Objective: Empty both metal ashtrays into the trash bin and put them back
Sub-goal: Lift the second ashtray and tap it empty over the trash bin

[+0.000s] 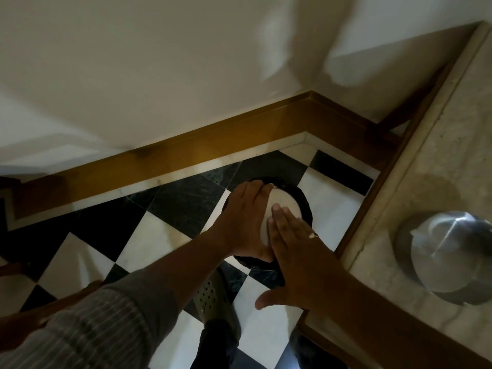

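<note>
Metal ashtrays: 2. One ashtray (pixel 282 209) is pale and round, held over the bin; the second ashtray (pixel 450 258) stands on the bench (pixel 426 182).
Trash bin (pixel 306 198): 1, dark, round, on the floor.
Hands: 2, the left hand (pixel 247 222) and the right hand (pixel 298 259).
Ring (pixel 312 235): 1, on a right finger.
Striped sleeve (pixel 106 323): 1, on the left arm.
Perforated shoe (pixel 213 296): 1 in view.
Bench: 1, stone-topped.

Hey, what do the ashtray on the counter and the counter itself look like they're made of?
The ashtray on the counter looks like brushed metal, with streaky highlights on grey. The counter looks like polished stone, perhaps marble: mottled beige with a faint sheen.
</note>
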The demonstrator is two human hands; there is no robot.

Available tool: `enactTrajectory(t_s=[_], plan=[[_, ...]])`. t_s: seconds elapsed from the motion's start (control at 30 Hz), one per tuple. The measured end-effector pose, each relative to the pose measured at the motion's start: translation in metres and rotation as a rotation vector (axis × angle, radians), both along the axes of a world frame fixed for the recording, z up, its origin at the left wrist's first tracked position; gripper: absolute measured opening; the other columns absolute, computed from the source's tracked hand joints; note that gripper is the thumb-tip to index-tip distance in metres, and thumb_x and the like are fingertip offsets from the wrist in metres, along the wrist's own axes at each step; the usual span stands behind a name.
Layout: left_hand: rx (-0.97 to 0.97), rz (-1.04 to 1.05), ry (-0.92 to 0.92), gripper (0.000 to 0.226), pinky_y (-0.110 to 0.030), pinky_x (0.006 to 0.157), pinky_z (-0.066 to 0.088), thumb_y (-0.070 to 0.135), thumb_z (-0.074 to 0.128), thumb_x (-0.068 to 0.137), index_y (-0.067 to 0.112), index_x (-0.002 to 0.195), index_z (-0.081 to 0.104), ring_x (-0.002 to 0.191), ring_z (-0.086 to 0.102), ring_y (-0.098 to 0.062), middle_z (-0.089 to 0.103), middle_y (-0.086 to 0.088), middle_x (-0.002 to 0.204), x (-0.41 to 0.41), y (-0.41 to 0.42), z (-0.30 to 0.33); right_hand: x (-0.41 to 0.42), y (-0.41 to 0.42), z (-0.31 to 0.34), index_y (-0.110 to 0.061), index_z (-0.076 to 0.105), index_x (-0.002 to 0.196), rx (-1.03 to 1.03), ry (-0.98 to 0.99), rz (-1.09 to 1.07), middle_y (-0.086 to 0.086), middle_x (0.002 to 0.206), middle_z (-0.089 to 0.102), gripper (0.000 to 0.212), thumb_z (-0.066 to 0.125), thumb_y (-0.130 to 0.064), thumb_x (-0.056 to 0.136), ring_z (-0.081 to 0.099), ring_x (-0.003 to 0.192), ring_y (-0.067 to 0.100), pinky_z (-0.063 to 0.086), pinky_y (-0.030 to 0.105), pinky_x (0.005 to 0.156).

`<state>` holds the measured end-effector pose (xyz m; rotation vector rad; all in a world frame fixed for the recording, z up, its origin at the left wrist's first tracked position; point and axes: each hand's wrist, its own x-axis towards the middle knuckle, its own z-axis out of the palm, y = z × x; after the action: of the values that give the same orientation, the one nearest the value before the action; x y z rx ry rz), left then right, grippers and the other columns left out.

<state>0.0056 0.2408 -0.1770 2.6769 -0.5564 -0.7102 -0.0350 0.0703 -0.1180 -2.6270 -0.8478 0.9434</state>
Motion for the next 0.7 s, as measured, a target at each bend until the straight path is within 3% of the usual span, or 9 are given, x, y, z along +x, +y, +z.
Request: enactTrajectory(t_s=[0.13,0.27,0.4,0.5,0.63,0.7], plan=[[-0.059,-0.015,0.011,0.132,-0.044,0.125,0.006,0.082,0.069,0.053,0.016,0.156,0.017,0.151,0.011,-0.027,0.02,-0.008,0.163,-0.001,0.001,-0.001,0.005,0.004,0.0,0.0,0.014,0.151,0.149,-0.129,-0.091,0.022,0.161,0.008,0.133,0.038,-0.095,0.061,0.005,0.15,0.036,0.015,0.049,0.121],[-0.077,0.025,0.013,0.135,-0.039,0.125,0.006,0.077,0.076,0.053,0.007,0.154,0.021,0.15,0.015,-0.027,0.023,-0.012,0.161,-0.007,0.002,-0.003,0.001,0.004,-0.004,-0.003,0.0,0.153,-0.003,-0.016,0.028,0.019,0.161,-0.01,0.136,0.036,-0.096,0.06,-0.004,0.149,0.036,0.006,0.053,0.121],[-0.114,0.019,-0.027,0.129,-0.04,0.125,0.005,0.078,0.073,0.056,0.007,0.153,0.027,0.15,0.019,-0.028,0.028,-0.012,0.16,-0.01,0.001,-0.002,0.001,0.004,0.002,0.001,0.022,0.15,0.098,-0.1,-0.076,0.023,0.16,0.014,0.132,0.038,-0.095,0.061,0.011,0.149,0.036,0.014,0.05,0.121],[-0.128,0.053,0.011,0.136,-0.027,0.123,-0.004,0.074,0.08,0.051,0.003,0.152,0.023,0.149,0.017,-0.026,0.023,-0.013,0.161,-0.005,0.001,0.001,-0.003,0.0,0.001,0.0,0.019,0.151,-0.003,-0.067,-0.015,0.021,0.16,0.009,0.133,0.039,-0.095,0.06,0.013,0.148,0.039,0.015,0.054,0.119],[-0.18,0.082,-0.012,0.134,-0.029,0.122,0.001,0.074,0.08,0.048,0.005,0.15,0.027,0.147,0.021,-0.029,0.03,-0.014,0.158,0.002,-0.001,0.006,0.001,-0.006,0.002,0.001,0.027,0.148,0.035,-0.122,-0.094,0.024,0.157,0.022,0.129,0.038,-0.094,0.061,0.019,0.146,0.037,0.022,0.052,0.118],[-0.181,0.076,-0.001,0.135,-0.028,0.121,0.001,0.072,0.08,0.048,0.005,0.151,0.025,0.147,0.021,-0.029,0.029,-0.014,0.158,0.007,0.0,0.006,0.003,-0.006,-0.001,0.0,0.019,0.15,0.03,-0.129,-0.051,0.022,0.16,0.013,0.13,0.038,-0.094,0.061,0.013,0.148,0.037,0.021,0.052,0.118]])
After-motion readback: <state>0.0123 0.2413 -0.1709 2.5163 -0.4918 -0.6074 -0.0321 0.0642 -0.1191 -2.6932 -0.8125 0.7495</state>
